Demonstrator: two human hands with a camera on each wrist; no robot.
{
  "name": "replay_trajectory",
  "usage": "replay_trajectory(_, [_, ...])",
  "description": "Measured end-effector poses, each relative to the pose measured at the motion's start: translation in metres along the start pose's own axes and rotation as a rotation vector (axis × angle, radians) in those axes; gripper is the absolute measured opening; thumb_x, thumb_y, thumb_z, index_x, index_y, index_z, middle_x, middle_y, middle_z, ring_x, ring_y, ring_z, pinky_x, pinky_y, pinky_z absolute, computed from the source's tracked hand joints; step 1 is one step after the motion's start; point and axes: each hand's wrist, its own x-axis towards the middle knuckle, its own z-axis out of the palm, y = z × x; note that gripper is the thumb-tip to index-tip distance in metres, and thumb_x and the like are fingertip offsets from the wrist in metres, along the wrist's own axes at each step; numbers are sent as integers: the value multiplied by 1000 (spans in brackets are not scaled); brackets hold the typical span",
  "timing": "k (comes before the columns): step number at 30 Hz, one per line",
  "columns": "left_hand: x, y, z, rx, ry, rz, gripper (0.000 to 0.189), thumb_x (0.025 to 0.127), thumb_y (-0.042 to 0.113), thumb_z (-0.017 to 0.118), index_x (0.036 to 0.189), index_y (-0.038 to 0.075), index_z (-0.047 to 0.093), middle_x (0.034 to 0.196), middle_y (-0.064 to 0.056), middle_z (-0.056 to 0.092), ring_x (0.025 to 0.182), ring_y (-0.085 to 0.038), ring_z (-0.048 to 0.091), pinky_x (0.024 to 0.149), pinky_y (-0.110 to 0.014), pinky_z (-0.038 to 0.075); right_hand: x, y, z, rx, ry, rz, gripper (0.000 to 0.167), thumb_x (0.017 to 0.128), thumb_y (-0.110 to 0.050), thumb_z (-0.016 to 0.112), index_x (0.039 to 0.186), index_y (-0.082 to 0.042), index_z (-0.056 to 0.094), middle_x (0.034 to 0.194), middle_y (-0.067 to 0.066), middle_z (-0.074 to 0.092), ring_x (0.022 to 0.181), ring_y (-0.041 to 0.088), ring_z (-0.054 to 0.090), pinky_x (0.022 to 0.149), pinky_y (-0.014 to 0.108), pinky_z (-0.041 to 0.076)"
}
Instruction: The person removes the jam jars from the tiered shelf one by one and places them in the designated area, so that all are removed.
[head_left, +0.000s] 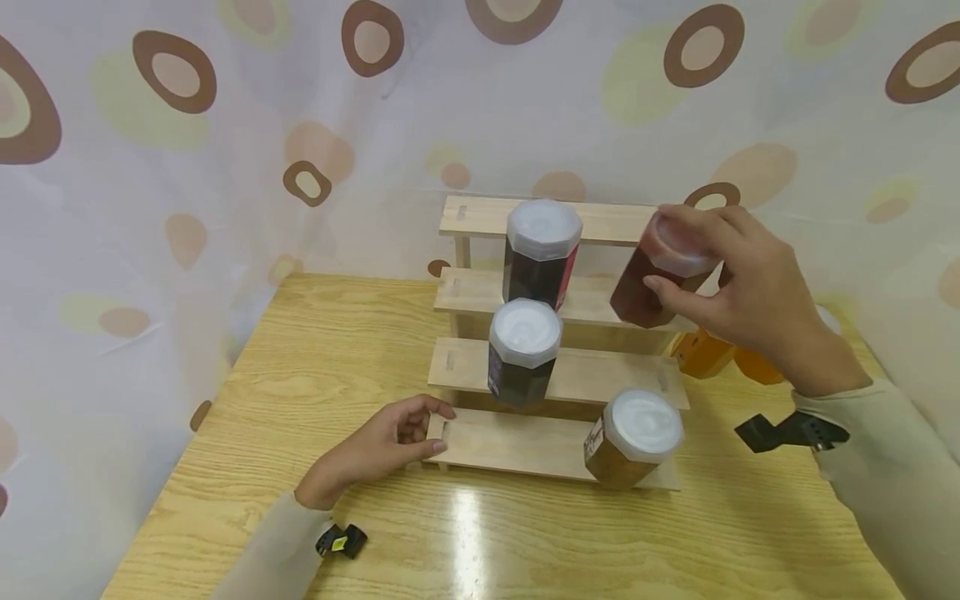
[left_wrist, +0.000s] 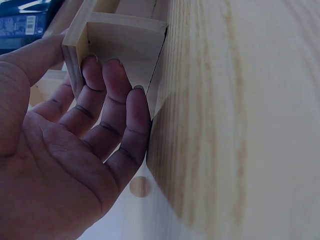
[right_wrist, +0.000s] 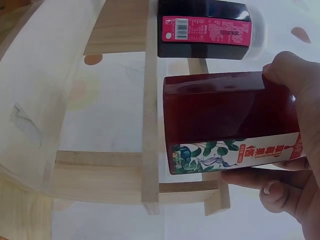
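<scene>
My right hand (head_left: 757, 292) grips a jar of dark red contents (head_left: 648, 287) round its lid end, tilted over the right part of the stepped wooden rack (head_left: 510, 437). In the right wrist view this jar (right_wrist: 220, 110) shows a pale label with leaves, and its base is beside a shelf board. My left hand (head_left: 382, 446) holds the left end of the lowest board, its fingers (left_wrist: 117, 82) curled at the board's end. A black jar with a pink label (head_left: 536, 267), a second dark jar (head_left: 522, 358) and an amber-brown jar (head_left: 633, 437) stand on separate shelves.
Orange jars (head_left: 701, 354) stand on the wood-grain table (head_left: 330, 333) right of the rack, partly hidden by my right arm. A patterned cloth (head_left: 225, 167) hangs behind the rack and along the sides.
</scene>
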Motion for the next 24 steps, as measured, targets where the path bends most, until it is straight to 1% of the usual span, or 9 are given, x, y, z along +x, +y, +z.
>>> replay_trajectory(3, [1,0,0,-3,0,-1,34,99,5,69,132,4,61,78,-4,51,64,-9,46,58,-21,41,1,-2,-7,-31,-11,-2,74,93,-68,57,136,-7,65,105,24,62,81,28,53,63,19,36])
replay_trajectory(6, [1,0,-1,-3,0,-5,34,100,6,69,132,4,60,78,-4,51,65,-10,46,58,-21,41,1,-2,-12,-49,-21,-1,73,93,-65,58,137,-7,65,103,23,62,81,25,52,63,23,36])
replay_trajectory(11, [1,0,-1,1,-1,-1,34,99,5,69,132,4,60,78,-3,51,65,-9,46,59,-21,42,-3,-1,-18,-61,-8,0,77,93,-69,57,135,-5,66,100,23,62,78,22,49,63,20,35])
replay_trajectory(15, [1,0,0,3,0,3,34,99,5,69,132,4,61,77,-4,50,64,-9,45,59,-21,41,-9,2,-23,-78,-1,14,78,92,-71,57,135,-7,67,105,23,65,80,25,53,66,20,35])
replay_trajectory(17, [0,0,0,5,0,4,34,99,5,69,132,4,61,77,-4,50,64,-9,45,59,-21,41,-12,4,-25,-83,11,23,79,91,-72,56,134,-7,67,105,24,66,81,27,54,67,18,35])
replay_trajectory(19, [0,1,0,4,1,3,34,99,5,69,132,3,60,77,-4,51,64,-9,45,58,-21,41,-14,5,-28,-97,9,33,80,91,-73,55,134,-7,68,105,24,66,81,27,55,67,14,35])
replay_trajectory(22, [0,2,0,5,0,1,34,99,5,69,132,3,60,77,-3,51,64,-9,46,58,-21,41,-19,7,-33,-105,12,59,80,90,-73,56,134,-7,68,104,23,67,81,23,53,67,9,34])
replay_trajectory(24, [0,2,1,7,1,2,34,99,5,69,132,3,60,77,-3,51,64,-8,45,58,-21,41,-22,9,-36,-109,8,77,77,90,-70,59,134,-7,68,103,23,67,82,19,51,67,9,34])
